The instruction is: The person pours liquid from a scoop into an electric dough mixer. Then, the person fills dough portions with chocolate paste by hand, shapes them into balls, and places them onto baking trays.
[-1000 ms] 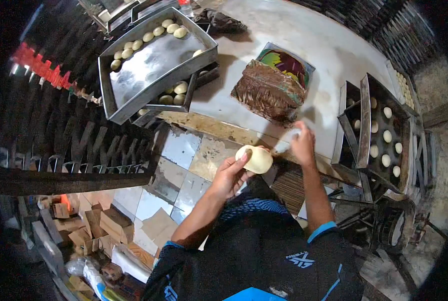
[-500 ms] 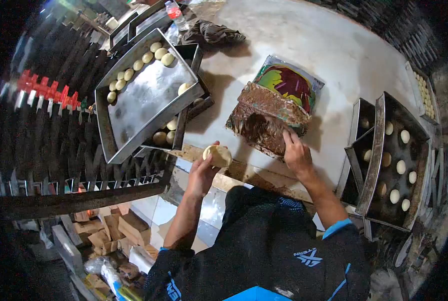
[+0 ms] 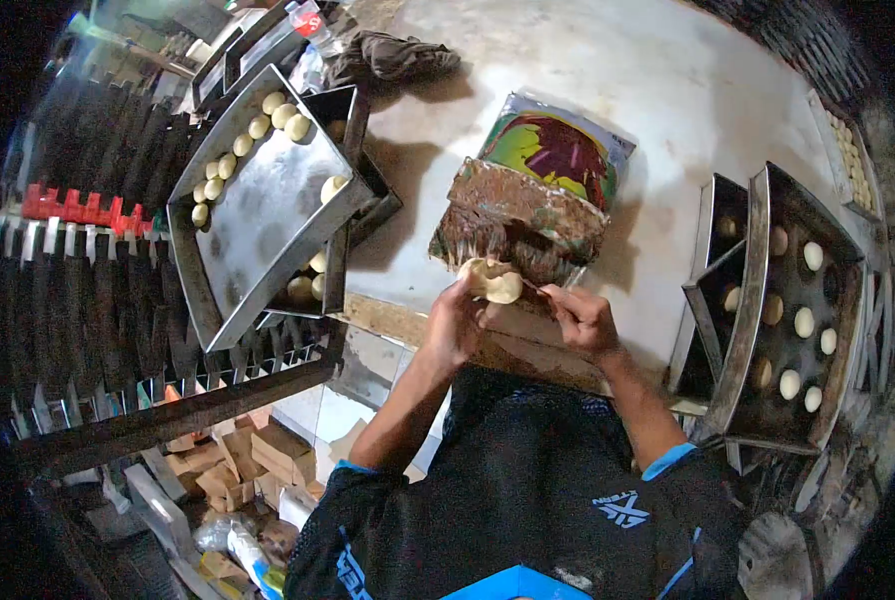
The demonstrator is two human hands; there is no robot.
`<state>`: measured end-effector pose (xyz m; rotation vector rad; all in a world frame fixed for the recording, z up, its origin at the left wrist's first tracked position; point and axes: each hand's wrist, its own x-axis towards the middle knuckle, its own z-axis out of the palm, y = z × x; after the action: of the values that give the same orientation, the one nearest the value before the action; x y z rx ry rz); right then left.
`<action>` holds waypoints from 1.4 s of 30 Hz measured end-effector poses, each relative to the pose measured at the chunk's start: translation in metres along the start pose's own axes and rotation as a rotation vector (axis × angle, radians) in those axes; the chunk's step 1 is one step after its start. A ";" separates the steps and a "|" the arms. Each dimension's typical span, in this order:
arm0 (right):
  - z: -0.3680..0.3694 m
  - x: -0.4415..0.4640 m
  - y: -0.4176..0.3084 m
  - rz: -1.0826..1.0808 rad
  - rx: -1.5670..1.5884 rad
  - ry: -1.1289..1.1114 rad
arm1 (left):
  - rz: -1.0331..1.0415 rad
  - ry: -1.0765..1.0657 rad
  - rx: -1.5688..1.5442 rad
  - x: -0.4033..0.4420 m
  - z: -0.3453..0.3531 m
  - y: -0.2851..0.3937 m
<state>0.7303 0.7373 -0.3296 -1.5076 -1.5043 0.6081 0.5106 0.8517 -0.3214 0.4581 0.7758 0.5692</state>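
Dark shirt (image 3: 567, 500) is filling the near side; cardboard pieces (image 3: 279, 455) are lying low on the near left. Left hand (image 3: 454, 318) is grasping the dough piece (image 3: 502, 288), thumb and fingers around it, just over the near edge of the bench (image 3: 657, 130). Dough is looking dented in the middle. Right hand (image 3: 582, 322) is pinching a thin tool (image 3: 533, 288), fingers curled, tip pointing left at the dough; cannot tell if it's touching.

Just beyond the hands, the opened bag (image 3: 557, 155) is lying flat, brown filling (image 3: 527, 205) smeared over its near part, mouth facing the hands. Bench surface is running along both sides of the bag, leaving room left toward the left tray (image 3: 257, 215) and right toward the right tray (image 3: 753, 290); a wider stretch is spreading beyond it. Left tray is sitting crosswise on other trays, near corner sticking out toward the dark rack (image 3: 97, 320), dough balls (image 3: 242, 145) lining its far left side. Right tray is holding more balls, spaced apart.

Farther off, a dark cloth (image 3: 392, 58) and a bottle (image 3: 309, 22) are resting far left; another filled tray (image 3: 847, 160) is standing far right.

Versus half a second ago: right hand is no longer reaching at the bag mouth, dough is sitting farther right, and both hands are working close together.
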 end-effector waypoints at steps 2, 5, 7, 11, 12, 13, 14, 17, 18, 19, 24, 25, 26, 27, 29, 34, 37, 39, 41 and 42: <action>0.007 -0.015 0.009 -0.036 -0.139 0.013 | -0.005 -0.058 -0.147 -0.003 0.041 -0.002; 0.003 -0.029 0.022 -0.102 -0.401 0.171 | 0.020 0.078 -0.136 0.008 0.024 -0.018; -0.007 -0.041 0.022 0.016 -0.514 0.113 | 0.033 0.139 -0.116 0.007 0.009 -0.023; 0.000 -0.031 -0.002 -0.053 -0.612 0.168 | 0.148 0.087 -0.136 -0.018 0.011 -0.008; 0.003 -0.025 -0.016 -0.143 -0.605 0.218 | 0.169 0.044 -0.183 -0.031 0.019 -0.001; 0.014 -0.015 -0.040 -0.096 -0.355 0.199 | 0.155 -0.037 -0.240 -0.044 0.030 0.004; 0.026 -0.008 -0.068 0.145 0.023 0.113 | 0.124 -0.276 -0.275 -0.045 0.007 -0.002; 0.049 0.009 -0.157 0.019 -0.010 0.143 | 0.525 -0.090 0.155 -0.081 0.030 -0.024; 0.060 0.010 -0.173 -0.109 -0.251 0.196 | 0.743 -0.051 0.373 -0.091 0.031 -0.032; 0.072 0.008 -0.189 -0.118 -0.231 0.225 | 0.927 0.018 0.645 -0.109 0.026 -0.030; 0.101 -0.020 -0.242 -0.499 -0.198 0.350 | 0.880 -0.069 0.161 -0.195 -0.007 -0.011; 0.100 -0.028 -0.252 -0.547 -0.157 0.284 | 0.830 -0.170 -0.029 -0.214 -0.010 -0.007; 0.100 -0.036 -0.261 -0.538 -0.159 0.266 | 0.869 -0.219 0.025 -0.222 -0.023 -0.008; 0.099 -0.044 -0.270 -0.427 -0.071 0.179 | 0.998 -0.192 0.235 -0.227 -0.040 -0.008; 0.094 -0.054 -0.293 -0.097 0.144 0.024 | 1.123 -0.158 0.445 -0.240 -0.052 -0.008; 0.091 -0.082 -0.303 -0.040 0.291 -0.064 | 1.629 0.151 0.909 -0.255 -0.043 -0.024; 0.090 -0.096 -0.321 -0.275 0.015 0.058 | 1.538 0.253 1.024 -0.274 -0.020 -0.029; 0.078 -0.101 -0.314 -0.297 -0.088 0.114 | 1.499 0.224 1.122 -0.270 -0.010 -0.025; 0.058 -0.102 -0.297 -0.476 -0.119 0.130 | 1.338 0.024 0.908 -0.263 0.009 -0.023; 0.047 -0.102 -0.291 -0.453 -0.129 0.155 | 1.166 -0.124 0.694 -0.259 0.019 -0.025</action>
<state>0.5254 0.6107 -0.1319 -1.2148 -1.7126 0.1274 0.3832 0.6664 -0.1897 1.6162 0.5069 1.3302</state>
